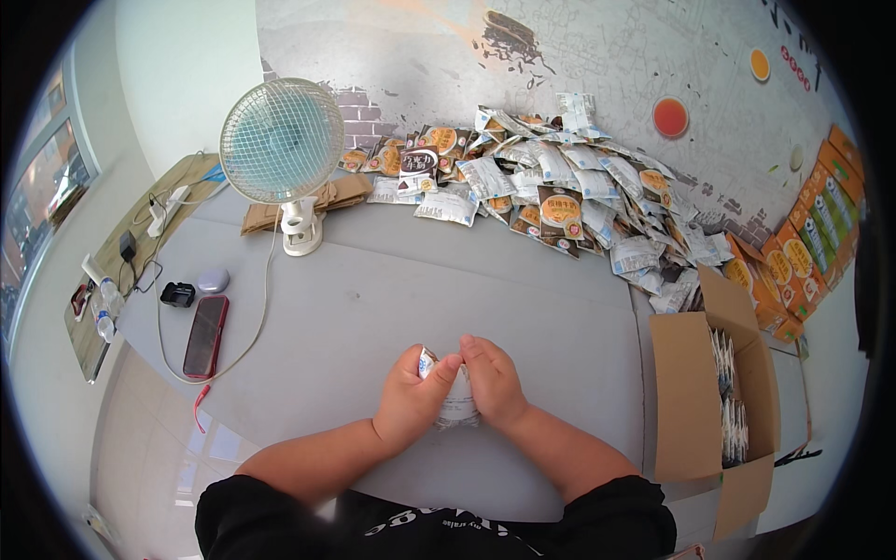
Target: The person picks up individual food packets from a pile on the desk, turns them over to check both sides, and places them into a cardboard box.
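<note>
Both hands meet over the near part of the grey table (336,308). My left hand (414,392) and my right hand (494,385) grip a white printed sachet (458,406) from either side, thumbs close together on top. Part of the sachet is hidden under the fingers. To the right stands an open cardboard box (686,392), its flaps spread, with upright rows of similar sachets (733,430) inside. Beyond the hands, a large heap of sachets (553,164) lies against the wall, some showing white backs, others brown and orange fronts.
A clip fan (283,140) stands at the back left beside folded brown paper (343,190). Its cord loops around a phone (206,336), a lilac case (213,280) and a black holder (178,295). Orange cartons (791,266) line the right side. A power strip (168,210) lies far left.
</note>
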A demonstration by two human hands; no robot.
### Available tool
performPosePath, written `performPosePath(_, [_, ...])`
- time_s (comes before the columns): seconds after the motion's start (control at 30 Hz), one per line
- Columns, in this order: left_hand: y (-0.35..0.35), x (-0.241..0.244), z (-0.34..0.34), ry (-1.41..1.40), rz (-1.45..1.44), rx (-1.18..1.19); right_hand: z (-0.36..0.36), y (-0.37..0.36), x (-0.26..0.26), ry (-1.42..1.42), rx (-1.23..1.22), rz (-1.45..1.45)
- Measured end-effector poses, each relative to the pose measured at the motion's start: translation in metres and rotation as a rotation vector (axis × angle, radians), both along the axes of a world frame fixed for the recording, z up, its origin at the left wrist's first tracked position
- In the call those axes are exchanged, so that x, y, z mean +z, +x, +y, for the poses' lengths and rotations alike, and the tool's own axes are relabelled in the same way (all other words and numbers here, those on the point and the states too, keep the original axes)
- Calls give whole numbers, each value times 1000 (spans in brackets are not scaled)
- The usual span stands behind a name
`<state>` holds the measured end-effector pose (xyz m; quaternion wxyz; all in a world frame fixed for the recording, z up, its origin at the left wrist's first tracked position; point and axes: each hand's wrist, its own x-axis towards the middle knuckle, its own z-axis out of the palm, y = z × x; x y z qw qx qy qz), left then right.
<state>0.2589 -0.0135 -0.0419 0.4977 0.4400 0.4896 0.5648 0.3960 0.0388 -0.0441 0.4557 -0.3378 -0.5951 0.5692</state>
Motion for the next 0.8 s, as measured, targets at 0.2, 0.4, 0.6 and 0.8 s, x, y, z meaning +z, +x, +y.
performPosePath(0.2, [2,5,0,-42,-17,-25,6,3,-2,-129,65,28])
performPosePath(0.4, [3,9,4,-57,-53,-12,9,2,-11,-196,47,63])
performPosePath(0.6, [-6,2,23,-61,-247,74,11,-1,-10,-253,-98,41])
performPosePath(0.8, [-14,-2,18,275,12,133,0,-18,-6,-502,-93,283])
